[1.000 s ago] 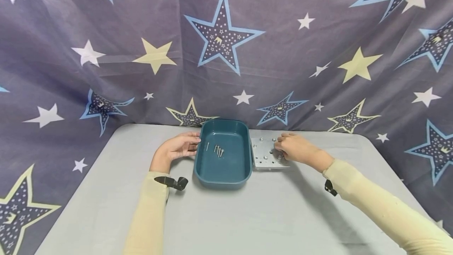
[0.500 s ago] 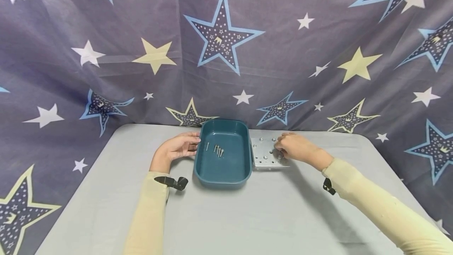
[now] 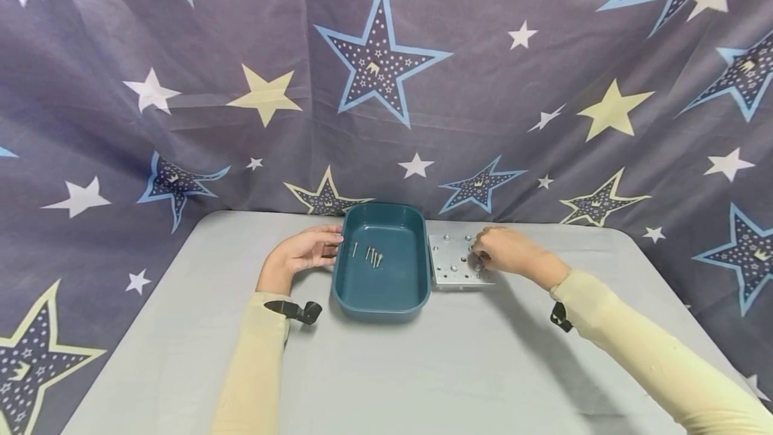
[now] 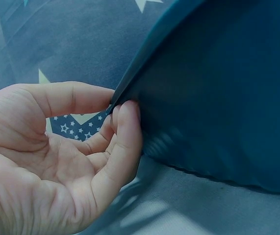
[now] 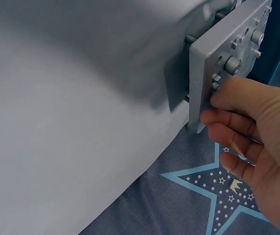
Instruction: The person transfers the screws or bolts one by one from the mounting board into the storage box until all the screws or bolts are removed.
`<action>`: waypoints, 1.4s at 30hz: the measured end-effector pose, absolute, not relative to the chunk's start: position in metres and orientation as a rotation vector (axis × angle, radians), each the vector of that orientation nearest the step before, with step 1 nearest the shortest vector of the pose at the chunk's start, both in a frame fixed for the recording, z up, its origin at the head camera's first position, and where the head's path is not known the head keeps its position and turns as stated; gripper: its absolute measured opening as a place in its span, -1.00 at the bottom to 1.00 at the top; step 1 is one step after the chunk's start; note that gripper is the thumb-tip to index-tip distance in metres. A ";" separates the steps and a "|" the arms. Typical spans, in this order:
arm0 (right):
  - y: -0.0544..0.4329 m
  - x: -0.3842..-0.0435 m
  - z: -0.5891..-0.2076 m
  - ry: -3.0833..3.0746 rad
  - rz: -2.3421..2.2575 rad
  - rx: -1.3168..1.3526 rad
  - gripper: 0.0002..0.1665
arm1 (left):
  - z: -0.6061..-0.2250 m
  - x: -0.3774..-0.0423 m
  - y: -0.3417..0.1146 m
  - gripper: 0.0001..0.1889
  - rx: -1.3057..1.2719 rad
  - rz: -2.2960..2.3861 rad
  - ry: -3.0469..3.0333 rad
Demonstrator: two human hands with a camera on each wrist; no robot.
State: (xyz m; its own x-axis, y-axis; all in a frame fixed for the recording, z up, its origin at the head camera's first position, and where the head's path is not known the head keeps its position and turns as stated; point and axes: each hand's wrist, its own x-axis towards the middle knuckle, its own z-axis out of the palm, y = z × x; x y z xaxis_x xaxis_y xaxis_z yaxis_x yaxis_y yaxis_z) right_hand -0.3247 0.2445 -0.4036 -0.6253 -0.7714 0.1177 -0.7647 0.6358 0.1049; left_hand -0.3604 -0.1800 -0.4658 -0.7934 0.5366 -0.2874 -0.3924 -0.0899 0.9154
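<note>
Maybe partway: left hand [image 3: 304, 252] pinched the deep blue tray [image 3: 389, 291], thin screws [image 3: 373, 257] waiting; right hand [image 3: 508, 252], hold hidden, reached the bolt-dotted silver plate [image 3: 447, 258].

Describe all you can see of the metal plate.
The metal plate is silvery, thick, roughly rectangular, with holes and bolts in its upper face; threaded ends poke out underneath. It lies flat, apparently raised off the table on those ends, right of the teal tray; contact is unclear. The right hand hides its far right corner, fingers at the face; any grip is hidden.
</note>
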 end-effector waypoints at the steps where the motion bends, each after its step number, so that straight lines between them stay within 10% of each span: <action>1: 0.244 -0.324 -0.403 -2.703 -0.063 1.276 -0.56 | -0.466 -0.361 -0.180 -0.66 0.158 1.938 1.571; 42: 0.239 -0.321 -0.409 -2.853 0.031 1.067 -0.42 | -0.466 -0.359 -0.180 -0.64 0.144 1.955 1.570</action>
